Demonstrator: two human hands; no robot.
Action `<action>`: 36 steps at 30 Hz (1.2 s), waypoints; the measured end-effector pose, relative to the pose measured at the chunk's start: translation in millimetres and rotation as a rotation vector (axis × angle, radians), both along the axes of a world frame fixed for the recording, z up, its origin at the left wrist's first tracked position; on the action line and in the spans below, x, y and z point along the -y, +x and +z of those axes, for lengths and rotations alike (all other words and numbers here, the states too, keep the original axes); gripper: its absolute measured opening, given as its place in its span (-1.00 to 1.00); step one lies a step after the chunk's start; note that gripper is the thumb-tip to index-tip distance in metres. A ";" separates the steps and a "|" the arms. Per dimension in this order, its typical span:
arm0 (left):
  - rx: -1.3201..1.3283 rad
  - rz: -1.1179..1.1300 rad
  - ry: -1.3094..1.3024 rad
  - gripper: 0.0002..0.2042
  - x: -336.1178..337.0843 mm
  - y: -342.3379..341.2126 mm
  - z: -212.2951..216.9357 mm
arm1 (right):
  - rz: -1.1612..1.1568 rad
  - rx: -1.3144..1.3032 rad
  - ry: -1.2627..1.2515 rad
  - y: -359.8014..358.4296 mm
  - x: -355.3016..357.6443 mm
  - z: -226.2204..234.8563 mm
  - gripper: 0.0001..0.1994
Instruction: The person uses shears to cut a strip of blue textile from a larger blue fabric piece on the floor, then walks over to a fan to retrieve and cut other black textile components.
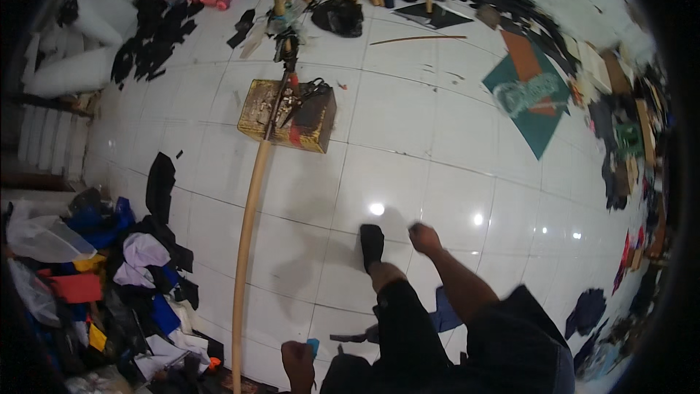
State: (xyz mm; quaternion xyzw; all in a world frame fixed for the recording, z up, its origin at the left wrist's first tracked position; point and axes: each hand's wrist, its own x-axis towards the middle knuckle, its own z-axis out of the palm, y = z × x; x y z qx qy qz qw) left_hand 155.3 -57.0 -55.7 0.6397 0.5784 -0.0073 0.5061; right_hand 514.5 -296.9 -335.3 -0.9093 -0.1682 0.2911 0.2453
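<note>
Fingers (292, 352) of our left hand (297, 362) pinch one small blue piece (313, 346), jutting out at their right; our right hand (424, 240) curled, contents unclear. We see one pole (250, 211) left, one box (317, 120) far left.

The tiled floor (394, 182) is shining, glossy and smooth; the long tan pole (251, 204) is looking smooth, the yellow box (255, 106) rough.

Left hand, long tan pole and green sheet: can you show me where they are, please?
Left hand (296, 359): head view, on the middle of the hand.
Long tan pole (246, 255): head view, about midway along it.
Green sheet (537, 131): head view, on its bare lower part.
</note>
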 end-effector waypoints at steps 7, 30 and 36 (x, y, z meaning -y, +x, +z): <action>-0.226 0.164 -0.254 -0.66 17.5 119.9 -13.2 | 0.300 0.423 0.185 373.3 -292.8 -42.2 -0.75; -0.150 -0.001 -0.013 -0.75 -123.6 247.5 -19.7 | 0.694 0.574 -0.197 415.0 -355.9 -25.0 -0.76; 0.368 -0.117 -0.317 -0.67 -159.7 384.0 -11.4 | -0.211 0.365 -0.129 282.6 -86.1 52.7 -0.67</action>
